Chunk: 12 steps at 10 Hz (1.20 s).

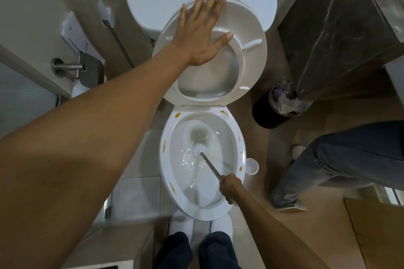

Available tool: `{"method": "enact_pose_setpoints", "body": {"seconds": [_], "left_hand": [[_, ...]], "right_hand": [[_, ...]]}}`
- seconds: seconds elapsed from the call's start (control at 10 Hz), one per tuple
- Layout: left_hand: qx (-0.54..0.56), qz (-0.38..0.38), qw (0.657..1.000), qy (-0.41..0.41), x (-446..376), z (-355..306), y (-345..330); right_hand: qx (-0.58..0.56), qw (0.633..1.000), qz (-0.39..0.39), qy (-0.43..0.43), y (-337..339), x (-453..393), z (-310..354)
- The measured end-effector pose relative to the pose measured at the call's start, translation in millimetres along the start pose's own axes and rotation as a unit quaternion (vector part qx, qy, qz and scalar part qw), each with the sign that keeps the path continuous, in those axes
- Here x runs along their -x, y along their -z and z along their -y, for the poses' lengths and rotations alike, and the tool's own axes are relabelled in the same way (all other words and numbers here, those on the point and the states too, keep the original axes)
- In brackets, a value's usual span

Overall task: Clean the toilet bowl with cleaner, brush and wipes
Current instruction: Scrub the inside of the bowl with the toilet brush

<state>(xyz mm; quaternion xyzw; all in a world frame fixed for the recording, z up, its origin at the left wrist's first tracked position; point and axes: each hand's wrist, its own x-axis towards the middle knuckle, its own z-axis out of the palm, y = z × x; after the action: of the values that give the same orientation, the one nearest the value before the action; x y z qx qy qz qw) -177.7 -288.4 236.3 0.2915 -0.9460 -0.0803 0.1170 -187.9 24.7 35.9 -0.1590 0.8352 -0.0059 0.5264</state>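
Head view: right fingers clench brush handle, hiding its end; left fingers splayed.

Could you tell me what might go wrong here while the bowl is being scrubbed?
The left hand only presses flat on the raised seat; if it lifts, the seat could drop onto the brush handle. Vigorous scrubbing with the brush head may splash water over the rim. The orange stains on the rim could be missed.

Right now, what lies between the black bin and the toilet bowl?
In the head view, only bare brown floor separates the black bin from the toilet bowl; the small white brush holder sits lower, beside the bowl's rim.
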Motion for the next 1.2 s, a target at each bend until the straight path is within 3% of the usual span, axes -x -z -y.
{"method": "enact_pose_setpoints", "body": {"seconds": [0.3, 0.5, 0.9, 1.2], "left_hand": [[-0.001, 0.005, 1.000, 0.000, 0.6, 1.3, 1.4], [-0.003, -0.001, 1.000, 0.000, 0.6, 0.6, 1.0], [0.000, 0.008, 1.000, 0.003, 1.2, 0.4, 4.6], [-0.002, 0.009, 1.000, 0.004, 2.2, -0.9, 3.4]], "right_hand": [[-0.122, 0.990, -0.052, 0.047, 0.0, 8.9, -34.4], [-0.198, 0.979, -0.037, 0.023, -5.9, 21.2, -58.0], [-0.201, 0.979, -0.030, 0.011, -22.3, 31.1, -76.8], [-0.233, 0.969, -0.066, 0.048, 0.7, -13.4, -23.2]]}}
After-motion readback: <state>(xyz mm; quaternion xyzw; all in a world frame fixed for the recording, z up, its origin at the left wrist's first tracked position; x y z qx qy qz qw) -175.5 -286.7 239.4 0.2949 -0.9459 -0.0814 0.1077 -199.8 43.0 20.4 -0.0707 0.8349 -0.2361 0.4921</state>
